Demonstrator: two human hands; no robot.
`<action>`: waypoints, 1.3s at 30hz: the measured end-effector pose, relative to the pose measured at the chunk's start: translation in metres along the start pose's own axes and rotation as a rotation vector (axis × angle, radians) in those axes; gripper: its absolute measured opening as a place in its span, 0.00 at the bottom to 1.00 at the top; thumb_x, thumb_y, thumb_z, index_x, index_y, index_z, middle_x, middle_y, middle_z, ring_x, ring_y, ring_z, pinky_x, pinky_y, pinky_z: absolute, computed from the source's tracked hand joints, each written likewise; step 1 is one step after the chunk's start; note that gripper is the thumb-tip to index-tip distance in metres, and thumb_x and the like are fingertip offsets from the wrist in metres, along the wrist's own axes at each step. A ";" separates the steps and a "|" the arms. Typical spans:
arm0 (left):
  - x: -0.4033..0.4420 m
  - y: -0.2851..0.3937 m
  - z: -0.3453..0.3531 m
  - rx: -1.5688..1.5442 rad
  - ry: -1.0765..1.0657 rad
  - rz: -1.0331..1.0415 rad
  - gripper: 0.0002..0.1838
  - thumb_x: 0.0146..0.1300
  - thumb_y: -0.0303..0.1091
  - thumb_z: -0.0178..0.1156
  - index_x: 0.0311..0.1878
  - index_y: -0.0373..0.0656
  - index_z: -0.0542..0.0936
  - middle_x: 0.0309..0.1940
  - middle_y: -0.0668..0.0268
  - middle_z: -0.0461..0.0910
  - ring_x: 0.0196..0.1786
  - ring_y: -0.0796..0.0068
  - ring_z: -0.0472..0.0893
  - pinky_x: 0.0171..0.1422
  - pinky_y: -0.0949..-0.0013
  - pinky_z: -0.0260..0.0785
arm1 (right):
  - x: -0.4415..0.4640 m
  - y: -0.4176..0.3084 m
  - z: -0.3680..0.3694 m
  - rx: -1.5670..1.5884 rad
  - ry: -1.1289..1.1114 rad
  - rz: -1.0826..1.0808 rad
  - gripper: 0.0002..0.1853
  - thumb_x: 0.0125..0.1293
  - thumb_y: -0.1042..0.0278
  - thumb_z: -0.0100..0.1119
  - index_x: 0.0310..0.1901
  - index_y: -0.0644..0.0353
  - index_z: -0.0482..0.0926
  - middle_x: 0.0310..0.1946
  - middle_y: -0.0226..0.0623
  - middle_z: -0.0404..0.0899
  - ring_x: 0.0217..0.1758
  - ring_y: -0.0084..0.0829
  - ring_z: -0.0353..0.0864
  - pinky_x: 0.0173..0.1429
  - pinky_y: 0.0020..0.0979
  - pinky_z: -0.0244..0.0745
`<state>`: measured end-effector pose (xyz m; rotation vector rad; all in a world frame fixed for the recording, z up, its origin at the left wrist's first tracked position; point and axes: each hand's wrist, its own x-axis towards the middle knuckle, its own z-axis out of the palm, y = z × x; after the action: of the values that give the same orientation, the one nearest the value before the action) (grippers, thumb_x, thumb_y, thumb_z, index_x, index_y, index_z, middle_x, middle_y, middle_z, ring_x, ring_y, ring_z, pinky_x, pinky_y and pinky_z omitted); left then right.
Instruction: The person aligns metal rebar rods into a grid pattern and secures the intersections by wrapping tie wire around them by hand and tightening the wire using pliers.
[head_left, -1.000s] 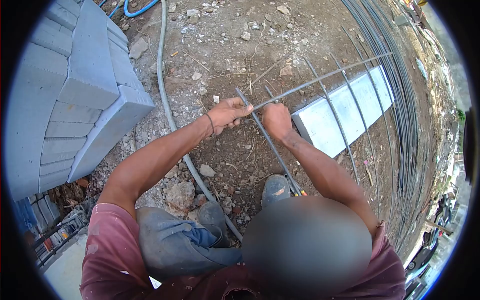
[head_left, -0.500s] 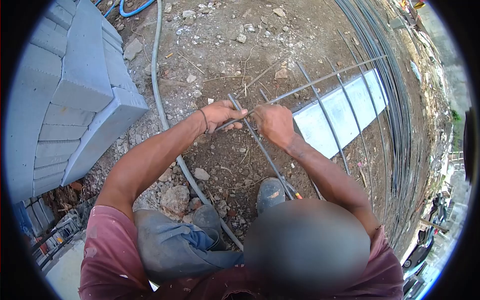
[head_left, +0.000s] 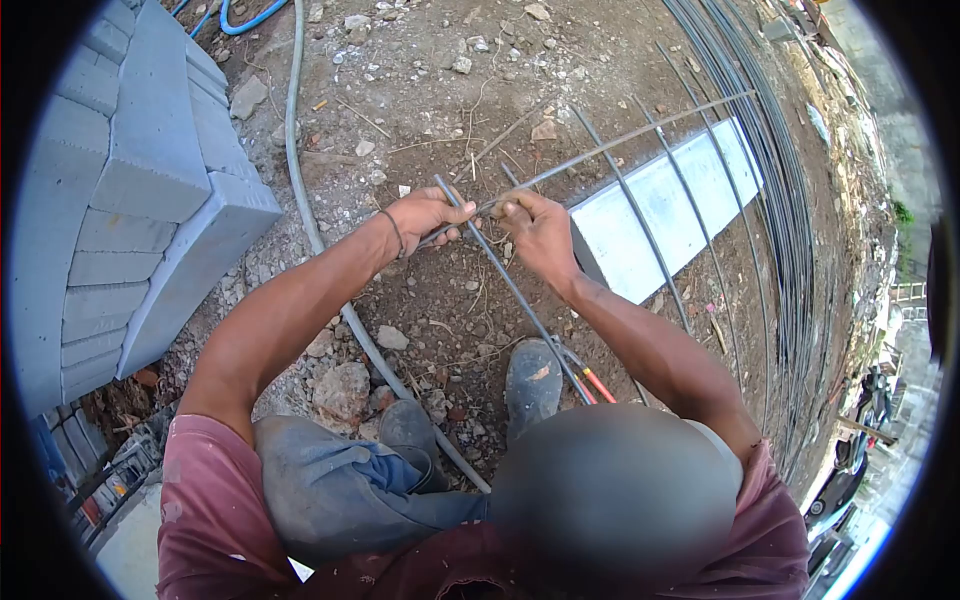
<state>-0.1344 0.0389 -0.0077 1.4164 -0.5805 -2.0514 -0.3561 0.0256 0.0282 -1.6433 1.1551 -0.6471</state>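
At the near edge, a maroon shirt [head_left: 205, 490], grey-blue trousers [head_left: 330, 475] and the person's blurred head [head_left: 610, 490] are seen, with the left boot [head_left: 408, 440] and right boot [head_left: 533, 385] planted on the ground beyond. A red-handled tool [head_left: 599, 384], partly covered by the head, is seen beside the lower part of a slanting rod [head_left: 512, 277].

Farther out, the upper end of this rod is gripped by the left hand [head_left: 425, 220], its thumb laid across the metal and its fingers curled behind. A long rod [head_left: 560, 168] is crossed with it there, and a short end is seen below the left palm. The fingers of the right hand [head_left: 533, 225] are curled inward just beside the crossing; whether they are closed on the long rod cannot be told, as the fingertips are too small and overlapped.

From the hands, the long rod is extended outward to the right over several crosswise bars [head_left: 648, 237], which are spread above a pale slab [head_left: 610, 235] on the ground. On the left, a grey hose [head_left: 294, 165] is laid between the person and stacked grey blocks [head_left: 155, 185].

Farther still, a bundle of thin bars [head_left: 790, 230] is stretched along the right, and a loop of blue hose [head_left: 240, 27] is seen at the top left.
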 end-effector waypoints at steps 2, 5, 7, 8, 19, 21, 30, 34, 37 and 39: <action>0.002 -0.002 -0.001 -0.011 0.006 0.003 0.07 0.71 0.36 0.69 0.44 0.46 0.81 0.37 0.65 0.88 0.24 0.83 0.80 0.22 0.80 0.72 | 0.000 -0.004 0.001 0.208 -0.035 0.096 0.06 0.73 0.73 0.58 0.43 0.68 0.82 0.32 0.56 0.86 0.39 0.53 0.87 0.43 0.41 0.81; -0.005 0.001 0.001 -0.001 0.005 0.017 0.07 0.71 0.35 0.69 0.43 0.46 0.81 0.36 0.66 0.87 0.24 0.83 0.80 0.22 0.80 0.72 | -0.014 -0.084 -0.030 -0.453 -0.139 0.025 0.07 0.70 0.73 0.58 0.38 0.69 0.82 0.32 0.54 0.86 0.39 0.51 0.88 0.44 0.43 0.82; 0.000 -0.001 -0.002 -0.003 0.004 0.021 0.07 0.71 0.35 0.69 0.43 0.45 0.81 0.37 0.65 0.87 0.24 0.83 0.80 0.22 0.80 0.72 | -0.012 -0.119 -0.047 -0.732 -0.378 -0.067 0.09 0.70 0.71 0.58 0.37 0.68 0.83 0.31 0.54 0.85 0.38 0.51 0.87 0.46 0.45 0.81; 0.001 -0.002 -0.002 0.009 -0.001 0.019 0.07 0.71 0.35 0.69 0.43 0.45 0.81 0.37 0.65 0.88 0.24 0.83 0.80 0.22 0.80 0.72 | -0.012 -0.135 -0.056 -0.999 -0.607 -0.158 0.10 0.70 0.69 0.57 0.36 0.67 0.84 0.30 0.53 0.84 0.38 0.51 0.87 0.48 0.48 0.81; -0.007 0.007 0.004 -0.007 0.026 0.016 0.12 0.69 0.37 0.72 0.43 0.39 0.82 0.33 0.64 0.86 0.23 0.82 0.79 0.21 0.80 0.72 | 0.022 -0.102 -0.100 -0.447 -0.867 0.276 0.20 0.64 0.64 0.71 0.46 0.70 0.73 0.32 0.53 0.82 0.38 0.48 0.87 0.46 0.45 0.82; -0.005 0.007 0.003 -0.015 0.035 -0.004 0.12 0.68 0.37 0.72 0.42 0.39 0.81 0.32 0.64 0.85 0.23 0.82 0.80 0.21 0.79 0.72 | 0.021 -0.103 -0.068 -0.386 -0.814 0.279 0.24 0.65 0.62 0.72 0.49 0.70 0.69 0.31 0.52 0.81 0.40 0.45 0.87 0.47 0.43 0.82; -0.003 0.006 0.002 0.004 0.043 -0.006 0.09 0.72 0.38 0.68 0.42 0.43 0.82 0.27 0.68 0.84 0.22 0.82 0.80 0.21 0.79 0.70 | 0.031 -0.063 -0.017 -0.813 -0.379 -0.381 0.27 0.62 0.59 0.73 0.57 0.64 0.77 0.45 0.48 0.83 0.48 0.56 0.85 0.51 0.52 0.81; -0.006 0.008 0.005 0.011 0.047 -0.010 0.09 0.72 0.38 0.68 0.39 0.42 0.83 0.24 0.68 0.83 0.19 0.82 0.79 0.20 0.79 0.70 | 0.030 -0.055 -0.010 -0.781 -0.364 -0.288 0.29 0.61 0.55 0.74 0.61 0.58 0.79 0.46 0.46 0.85 0.49 0.54 0.85 0.53 0.50 0.80; -0.008 0.010 0.007 0.042 0.048 -0.014 0.10 0.72 0.38 0.68 0.40 0.41 0.83 0.25 0.66 0.84 0.19 0.83 0.79 0.20 0.79 0.70 | 0.035 -0.057 -0.010 -0.786 -0.428 -0.192 0.29 0.61 0.54 0.75 0.60 0.58 0.81 0.44 0.47 0.86 0.49 0.52 0.86 0.53 0.49 0.80; -0.009 0.011 0.009 0.057 0.059 -0.015 0.11 0.72 0.38 0.68 0.40 0.40 0.83 0.25 0.64 0.85 0.19 0.82 0.79 0.20 0.79 0.70 | 0.036 -0.057 -0.008 -0.803 -0.461 -0.110 0.27 0.61 0.54 0.75 0.58 0.59 0.81 0.42 0.48 0.87 0.49 0.50 0.87 0.53 0.50 0.80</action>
<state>-0.1381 0.0369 0.0081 1.5124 -0.6099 -2.0118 -0.3268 -0.0069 0.0803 -2.3734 1.0327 0.1899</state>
